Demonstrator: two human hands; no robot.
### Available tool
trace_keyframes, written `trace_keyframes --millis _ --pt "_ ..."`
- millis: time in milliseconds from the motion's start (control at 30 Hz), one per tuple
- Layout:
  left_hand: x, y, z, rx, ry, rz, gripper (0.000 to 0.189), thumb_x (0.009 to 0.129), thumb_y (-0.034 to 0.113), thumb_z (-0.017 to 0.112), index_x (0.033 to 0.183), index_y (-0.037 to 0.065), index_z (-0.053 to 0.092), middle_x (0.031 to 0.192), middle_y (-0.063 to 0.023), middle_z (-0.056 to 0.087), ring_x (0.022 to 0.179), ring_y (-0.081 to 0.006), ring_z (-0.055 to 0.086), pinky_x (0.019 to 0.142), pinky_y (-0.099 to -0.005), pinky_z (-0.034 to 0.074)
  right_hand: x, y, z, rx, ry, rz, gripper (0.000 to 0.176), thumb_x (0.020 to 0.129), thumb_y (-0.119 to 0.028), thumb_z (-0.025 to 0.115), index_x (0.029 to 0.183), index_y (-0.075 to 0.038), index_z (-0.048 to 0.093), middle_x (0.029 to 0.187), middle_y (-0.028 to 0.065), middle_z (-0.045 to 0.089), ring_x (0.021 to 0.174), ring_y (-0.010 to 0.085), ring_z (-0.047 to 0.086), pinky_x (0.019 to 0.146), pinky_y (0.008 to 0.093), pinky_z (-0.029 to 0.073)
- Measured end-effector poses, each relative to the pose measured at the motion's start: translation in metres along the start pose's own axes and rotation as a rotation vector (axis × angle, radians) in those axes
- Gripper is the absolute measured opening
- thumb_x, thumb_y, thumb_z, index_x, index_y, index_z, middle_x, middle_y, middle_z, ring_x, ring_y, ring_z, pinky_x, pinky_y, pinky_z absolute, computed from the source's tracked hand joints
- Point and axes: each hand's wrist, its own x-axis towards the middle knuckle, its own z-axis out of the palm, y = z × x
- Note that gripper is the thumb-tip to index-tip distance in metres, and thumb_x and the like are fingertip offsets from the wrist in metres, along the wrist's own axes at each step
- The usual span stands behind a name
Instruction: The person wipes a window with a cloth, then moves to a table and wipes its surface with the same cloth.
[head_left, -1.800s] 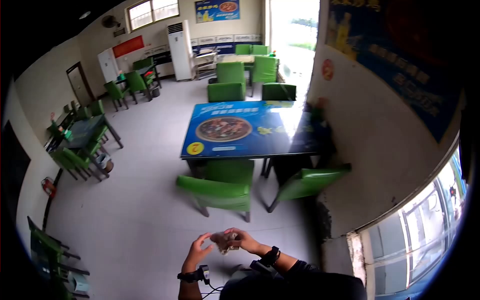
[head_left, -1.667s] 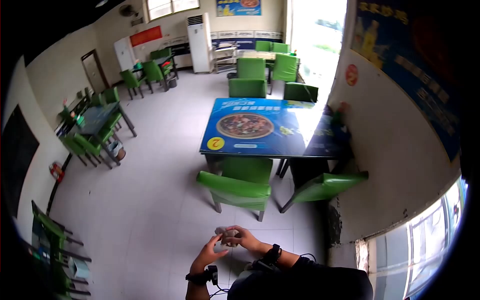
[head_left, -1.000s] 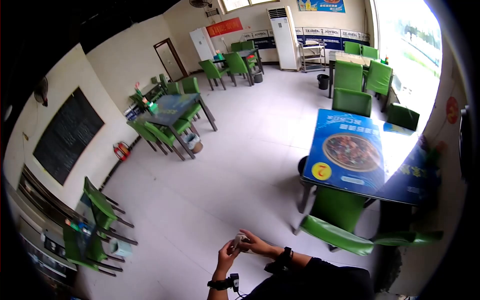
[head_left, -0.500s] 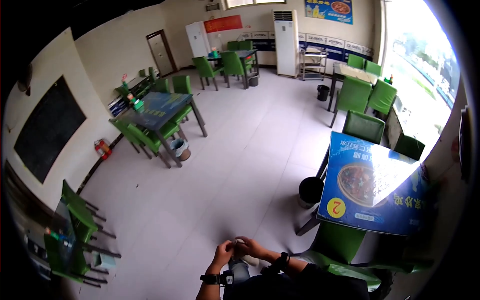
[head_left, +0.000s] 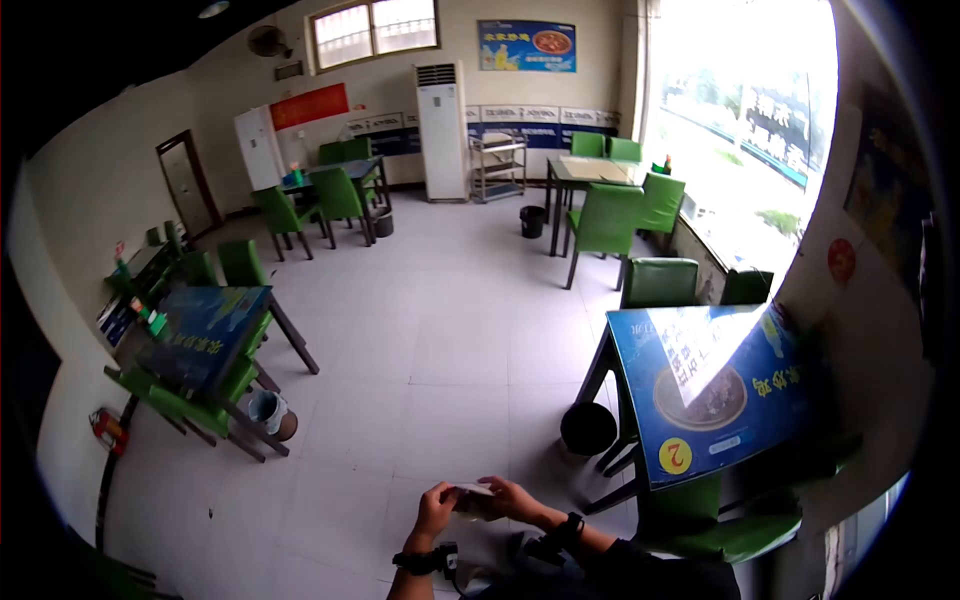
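Now L hand (head_left: pixel 435 503) + R hand (head_left: pixel 512 497) clasp pale wad (head_left: pixel 470 492); black bin (head_left: pixel 587 430) by blue table (head_left: pixel 785 400), contents hidden.

Bare floor (head_left: pixel 440 340) ahead; blue table (head_left: pixel 745 415), black bin (head_left: pixel 587 428) at right.

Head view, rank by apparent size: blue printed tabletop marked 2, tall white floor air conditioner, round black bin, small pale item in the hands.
1. blue printed tabletop
2. tall white air conditioner, though distance shrinks it
3. round black bin
4. small pale item
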Motion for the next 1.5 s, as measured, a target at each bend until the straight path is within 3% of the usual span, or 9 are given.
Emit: trace_keyframes --millis 200,467,567,767,967,1033,1133,1333,1500 --pt "0.082 -0.025 -0.009 -0.138 -0.079 -0.044 0.013 0.084 0.011 0.049 0.083 -0.001 0.053 0.07 -0.0029 0.056 0.067 -0.0071 0.051 0.061 -0.0216 0.043 0.069 -0.005 -0.039 -0.384 0.0 0.027 0.025 0.079 -0.015 0.058 0.099 0.0 0.056 0.086 0.0101 0.058 0.072 0.0161 0.054 0.064 0.0297 0.044" --pt "0.245 -0.027 -0.041 -0.133 -0.013 -0.034 0.011 0.082 0.01 0.051 0.08 0.0 0.055 0.066 0.0014 0.05 0.06 -0.0056 0.043 0.057 -0.0201 0.038 0.223 -0.008 -0.132 -0.42 0.065 -0.094 0.027 0.071 -0.011 0.06 0.097 -0.004 0.058 0.085 0.0119 0.059 0.079 0.0229 0.056 0.072 0.0323 0.044" --pt "0.306 0.005 -0.044 -0.042 -0.088 -0.025 0.012 0.082 0.011 0.051 0.08 -0.001 0.055 0.066 0.0018 0.05 0.061 -0.0052 0.043 0.056 -0.0197 0.038 0.276 -0.026 -0.175 -0.676 0.079 -0.274 0.024 0.072 -0.017 0.06 0.091 -0.003 0.057 0.081 0.0135 0.057 0.075 0.0289 0.055 0.067 0.0366 0.044" --pt "0.414 0.022 -0.046 -0.333 -0.164 -0.013 0.014 0.084 0.012 0.05 0.085 -0.001 0.055 0.073 -0.0015 0.056 0.068 -0.0075 0.052 0.065 -0.0216 0.044 0.345 -0.054 -0.243 -0.873 0.112 -0.32 0.021 0.071 -0.022 0.059 0.081 -0.003 0.055 0.077 0.0148 0.056 0.074 0.0342 0.052 0.064 0.039 0.043" --pt "0.562 0.029 -0.048 -0.465 0.007 0.007 0.014 0.081 0.017 0.053 0.08 0.003 0.055 0.072 0.0002 0.055 0.066 -0.0067 0.049 0.063 -0.0201 0.04 0.412 -0.07 -0.337 0.019 0.345 -0.148 0.025 0.084 -0.02 0.049 0.091 0.002 0.058 0.075 0.0091 0.062 0.07 0.019 0.058 0.065 0.0266 0.044" --pt "0.626 0.024 -0.046 -0.495 -0.142 -0.037 0.016 0.081 0.018 0.053 0.078 0.003 0.055 0.067 0.0002 0.054 0.058 -0.0065 0.049 0.054 -0.019 0.04 0.422 -0.122 -0.369 0.329 0.395 -0.112 0.027 0.085 -0.02 0.05 0.093 0.005 0.057 0.077 0.006 0.06 0.072 0.0141 0.057 0.065 0.0255 0.045" --pt "0.714 0.035 -0.026 -0.532 -0.277 -0.089 0.018 0.082 0.016 0.052 0.079 0.0 0.058 0.07 -0.0003 0.057 0.062 -0.0057 0.05 0.061 -0.0186 0.04 0.449 -0.181 -0.411 0.779 0.415 -0.108 0.033 0.084 -0.024 0.05 0.098 0.006 0.054 0.087 0.0099 0.058 0.073 0.0167 0.056 0.067 0.0264 0.047" --pt "0.854 0.057 0.048 -0.526 -0.423 -0.053 0.02 0.083 0.019 0.052 0.082 -0.001 0.057 0.073 -0.0018 0.058 0.063 -0.0069 0.052 0.061 -0.0193 0.041 0.484 -0.238 -0.492 0.74 0.678 -0.277 0.037 0.084 -0.028 0.05 0.098 0.006 0.053 0.087 0.0117 0.058 0.077 0.0181 0.057 0.069 0.0283 0.046" --pt "0.908 0.034 0.133 -0.514 -0.51 -0.104 0.019 0.084 0.016 0.049 0.089 -0.002 0.055 0.079 -0.0027 0.057 0.071 -0.0079 0.051 0.066 -0.0203 0.04 0.482 -0.207 -0.551 0.583 0.953 -0.3 0.03 0.084 -0.027 0.052 0.089 0.002 0.056 0.078 0.0076 0.058 0.071 0.0124 0.056 0.064 0.0243 0.046"
